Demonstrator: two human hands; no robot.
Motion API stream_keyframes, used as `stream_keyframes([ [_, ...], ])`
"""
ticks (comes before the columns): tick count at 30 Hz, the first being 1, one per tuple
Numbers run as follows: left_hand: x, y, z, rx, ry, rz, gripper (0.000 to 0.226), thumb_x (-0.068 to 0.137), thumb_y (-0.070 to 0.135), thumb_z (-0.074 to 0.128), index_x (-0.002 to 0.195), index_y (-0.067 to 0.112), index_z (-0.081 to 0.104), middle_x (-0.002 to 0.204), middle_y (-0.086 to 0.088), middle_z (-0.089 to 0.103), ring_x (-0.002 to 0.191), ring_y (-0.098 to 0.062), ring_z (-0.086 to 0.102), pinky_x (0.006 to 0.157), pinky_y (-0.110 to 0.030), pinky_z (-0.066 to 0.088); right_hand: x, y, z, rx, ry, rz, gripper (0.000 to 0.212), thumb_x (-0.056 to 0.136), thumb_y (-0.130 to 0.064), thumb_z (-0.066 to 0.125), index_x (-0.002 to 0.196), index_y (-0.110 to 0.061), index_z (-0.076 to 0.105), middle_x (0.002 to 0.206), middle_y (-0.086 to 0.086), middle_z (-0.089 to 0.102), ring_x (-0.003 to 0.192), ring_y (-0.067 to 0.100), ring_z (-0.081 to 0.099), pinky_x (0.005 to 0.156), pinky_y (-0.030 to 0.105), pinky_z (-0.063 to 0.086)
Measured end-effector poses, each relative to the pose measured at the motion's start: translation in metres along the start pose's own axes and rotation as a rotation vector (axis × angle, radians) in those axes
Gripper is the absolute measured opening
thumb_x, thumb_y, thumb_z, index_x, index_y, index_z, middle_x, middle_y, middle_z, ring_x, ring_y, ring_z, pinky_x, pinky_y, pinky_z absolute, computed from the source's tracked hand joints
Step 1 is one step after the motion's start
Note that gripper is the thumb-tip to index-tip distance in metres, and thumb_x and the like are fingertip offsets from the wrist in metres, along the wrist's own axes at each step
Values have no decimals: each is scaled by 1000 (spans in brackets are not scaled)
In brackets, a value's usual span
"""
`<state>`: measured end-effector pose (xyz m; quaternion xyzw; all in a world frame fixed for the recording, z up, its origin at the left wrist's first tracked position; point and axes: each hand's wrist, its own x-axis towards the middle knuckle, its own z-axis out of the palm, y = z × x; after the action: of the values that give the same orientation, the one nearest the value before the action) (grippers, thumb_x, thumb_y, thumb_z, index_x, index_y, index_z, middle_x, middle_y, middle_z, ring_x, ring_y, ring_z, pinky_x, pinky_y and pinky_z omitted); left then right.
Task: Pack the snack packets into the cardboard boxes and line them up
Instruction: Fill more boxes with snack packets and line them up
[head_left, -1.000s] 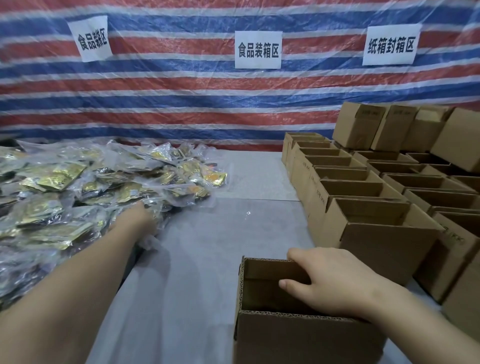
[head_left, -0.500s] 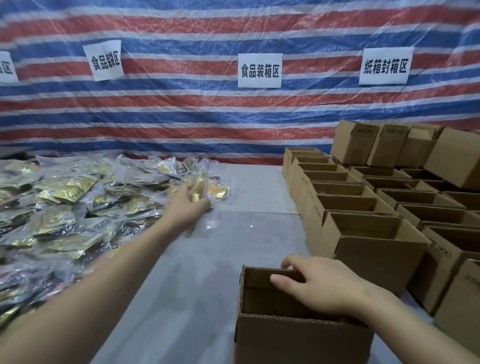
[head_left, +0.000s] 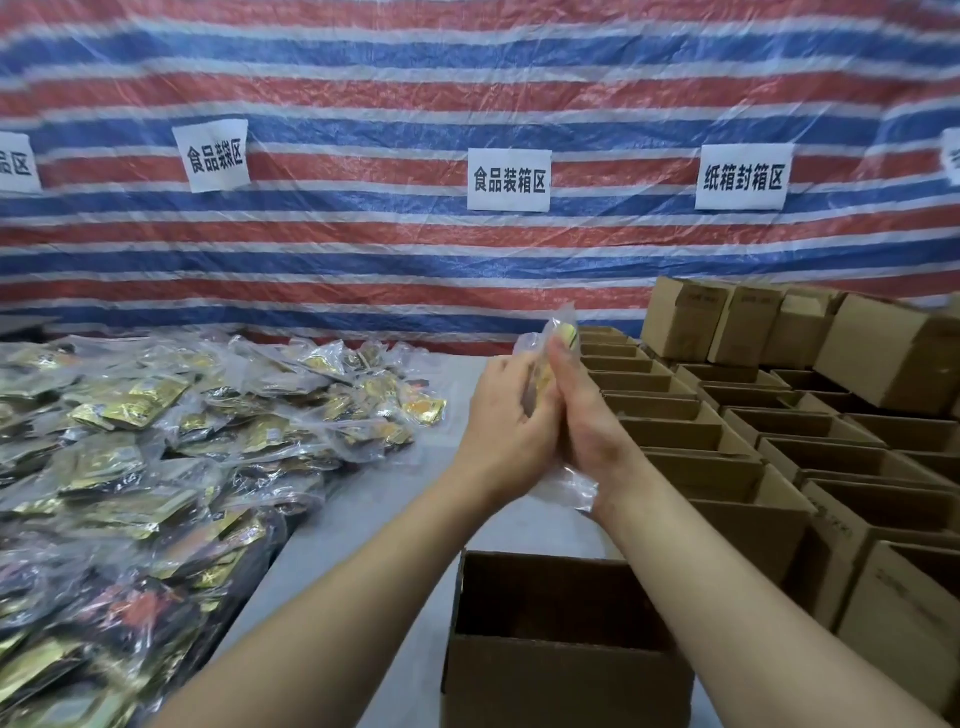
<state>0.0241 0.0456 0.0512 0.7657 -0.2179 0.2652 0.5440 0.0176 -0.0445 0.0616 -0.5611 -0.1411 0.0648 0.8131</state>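
Both hands have come together since half a second ago: the left hand (head_left: 511, 415), which was lifting a packet off the pile, has carried it rightward, and the right hand (head_left: 582, 415) has left the rim of the near box to meet it. Now the two hold one snack packet (head_left: 558, 338) edge-on between them, raised above the table; the left hand's fingers curl round its left face and the right hand lies along its right face with fingers nearly straight, thumb side hidden, so I judge it a grasp rather than a mere press. Clear wrapper shows above the fingertips and below the wrists. Just near of the hands, at centre, stands the open cardboard box (head_left: 566, 670), its inside dark and its contents not readable. To the left, the heap of snack packets (head_left: 171, 457) covers the grey table (head_left: 363, 525) from far to near edge. To the right, rows of open cardboard boxes (head_left: 810, 441) stand lined up, with a few closed boxes (head_left: 883, 353) stacked at the far right. Behind hangs a striped tarpaulin (head_left: 467, 93) bearing paper signs (head_left: 509, 179). The step in hand seems to be squaring up the packet before it goes in; the next move calls for lowering it nearward, upright, into the box mouth without catching the flaps.
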Motion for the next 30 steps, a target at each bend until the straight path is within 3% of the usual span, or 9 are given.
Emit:
stream_keyframes([
  [2, -3, 1, 6, 27, 112, -27, 33, 94, 53, 33, 94, 35, 60, 111, -4, 58, 109, -26, 55, 95, -48, 47, -4, 3, -3, 74, -2, 1, 73, 81, -67, 65, 134, -16, 61, 130, 14, 65, 125, 32, 60, 108, 53, 45],
  [5, -4, 8, 11, 75, 280, -59, 38, 88, 62, 16, 75, 44, 46, 119, -2, 52, 116, -22, 46, 103, -43, 34, -14, 8, -11, 204, -61, 48, 51, 91, -53, 65, 129, -19, 67, 129, 14, 67, 121, 31, 64, 90, 44, 55],
  [7, -4, 11, 14, 109, 289, -84, 43, 87, 62, 11, 83, 41, 48, 116, 9, 47, 119, -16, 43, 105, -37, 30, -16, 9, -12, 204, -44, 37, 40, 97, -37, 60, 129, -15, 66, 129, 16, 67, 118, 29, 66, 87, 40, 54],
  [12, -13, 1, -4, -126, 125, -273, 28, 104, 46, 23, 101, 38, 50, 105, 8, 57, 101, -13, 57, 82, -28, 44, -18, 3, -32, -93, 206, -109, 47, 92, -50, 58, 135, -30, 58, 129, 2, 67, 115, 25, 66, 96, 46, 54],
  [18, -86, -52, -53, 122, -328, -606, 19, 101, 43, 46, 108, 34, 61, 109, 16, 63, 103, 1, 57, 84, -21, 43, -43, 19, -73, 9, 232, -148, 43, 92, -48, 63, 130, -29, 58, 109, -1, 75, 98, 19, 74, 70, 32, 61],
  [21, -109, -59, -48, 14, -384, -777, 32, 103, 42, 42, 108, 24, 68, 109, 4, 69, 105, -11, 63, 91, -29, 50, -51, 36, -81, -131, 129, -164, 57, 83, -48, 71, 134, -27, 54, 116, -1, 72, 106, 20, 71, 79, 32, 60],
  [25, -114, -60, -38, -52, -293, -830, 41, 104, 40, 41, 105, 7, 65, 101, -5, 69, 91, -13, 65, 74, -24, 53, -61, 40, -84, -428, -29, -174, 67, 71, -53, 76, 127, -22, 58, 107, -1, 70, 103, 17, 70, 83, 27, 56],
  [28, -115, -62, -37, -29, -269, -807, 33, 103, 40, 41, 94, 19, 64, 89, 4, 63, 76, -3, 59, 63, -17, 51, -71, 34, -85, -637, -255, -185, 45, 80, -45, 73, 115, -19, 64, 93, 9, 65, 89, 23, 68, 81, 30, 56],
  [30, -115, -63, -35, -49, -254, -825, 30, 104, 39, 41, 92, 22, 64, 83, 8, 63, 68, 2, 60, 58, -16, 51, -75, 32, -83, -861, -405, -112, 23, 86, -40, 70, 101, -24, 66, 88, 0, 65, 82, 11, 65, 76, 26, 53],
])
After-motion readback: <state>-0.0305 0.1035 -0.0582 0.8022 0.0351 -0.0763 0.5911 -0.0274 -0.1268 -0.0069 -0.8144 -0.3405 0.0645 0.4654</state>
